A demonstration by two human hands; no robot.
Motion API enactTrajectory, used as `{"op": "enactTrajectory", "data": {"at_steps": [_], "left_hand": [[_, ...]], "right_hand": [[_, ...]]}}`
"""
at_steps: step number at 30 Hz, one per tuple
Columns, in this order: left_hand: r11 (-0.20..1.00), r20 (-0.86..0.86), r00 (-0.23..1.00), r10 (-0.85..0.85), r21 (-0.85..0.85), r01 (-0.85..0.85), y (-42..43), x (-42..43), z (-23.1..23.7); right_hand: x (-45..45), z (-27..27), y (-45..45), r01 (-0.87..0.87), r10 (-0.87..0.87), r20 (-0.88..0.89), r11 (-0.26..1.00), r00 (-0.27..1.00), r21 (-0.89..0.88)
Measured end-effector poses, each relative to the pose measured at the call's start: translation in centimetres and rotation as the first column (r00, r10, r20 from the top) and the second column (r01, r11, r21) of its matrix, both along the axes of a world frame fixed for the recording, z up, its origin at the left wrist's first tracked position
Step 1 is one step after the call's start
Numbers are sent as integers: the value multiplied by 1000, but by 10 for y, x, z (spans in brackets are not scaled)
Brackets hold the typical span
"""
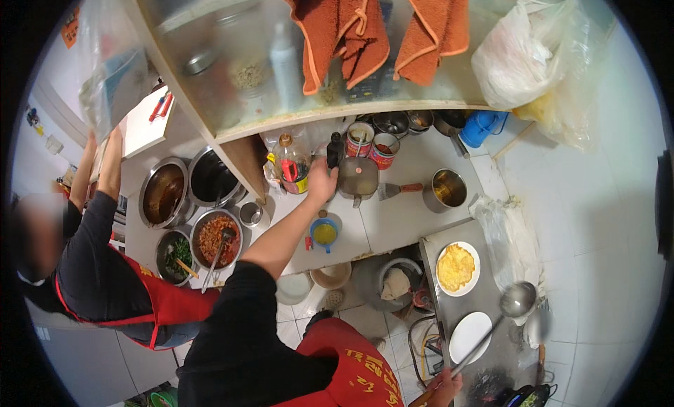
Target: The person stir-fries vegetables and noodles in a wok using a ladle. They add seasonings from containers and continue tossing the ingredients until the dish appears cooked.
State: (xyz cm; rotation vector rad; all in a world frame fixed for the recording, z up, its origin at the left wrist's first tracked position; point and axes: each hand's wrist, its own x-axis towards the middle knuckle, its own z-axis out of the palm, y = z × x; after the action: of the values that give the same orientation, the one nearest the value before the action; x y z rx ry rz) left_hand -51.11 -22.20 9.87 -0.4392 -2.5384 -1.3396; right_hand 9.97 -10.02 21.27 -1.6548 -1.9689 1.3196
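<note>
My left hand [321, 179] reaches across the white-tiled counter to a dark bottle [335, 150]. The fingers are at its lower part, and their closure is partly hidden. Left of them stands a large plastic bottle of dark liquid [293, 167]; on the right is a squarish lidded container [358, 178]. My right hand [446, 386], low in the picture, grips the long handle of a steel ladle [518, 299]. The ladle's bowl hangs above the far edge of the steel stove top. Near its handle are an empty white plate [470, 337] and a plate with a fried egg [456, 269].
A wok [529, 396] with green food sits at the bottom right. Steel bowls, one of chopped red food [213, 233], crowd the left counter. A co-worker in a red apron [174, 294] raises both arms beside me. Orange towels [342, 33] hang from the shelf overhead.
</note>
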Motion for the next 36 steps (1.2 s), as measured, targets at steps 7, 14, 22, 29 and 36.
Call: {"op": "enactTrajectory", "data": {"at_steps": [7, 14, 22, 29, 36], "left_hand": [[974, 342, 925, 168, -204, -101, 42, -88, -27], [958, 143, 990, 3, -283, 38, 36, -78, -7], [890, -259, 855, -449, -210, 404, 29, 2, 98], [538, -67, 710, -701, -703, 465, 19, 79, 144], [423, -43, 741, -670, -842, 334, -10, 99, 137]], "right_hand": [[-73, 24, -23, 141, -337, -166, 721, 927, -678], [-124, 23, -26, -143, 68, -180, 886, 981, -441], [-202, 71, -10, -341, 97, -462, 807, 882, -481], [-217, 80, -12, -470, 200, -550, 783, 811, -407], [-209, 69, -19, -567, 281, -564, 703, 776, -429]]}}
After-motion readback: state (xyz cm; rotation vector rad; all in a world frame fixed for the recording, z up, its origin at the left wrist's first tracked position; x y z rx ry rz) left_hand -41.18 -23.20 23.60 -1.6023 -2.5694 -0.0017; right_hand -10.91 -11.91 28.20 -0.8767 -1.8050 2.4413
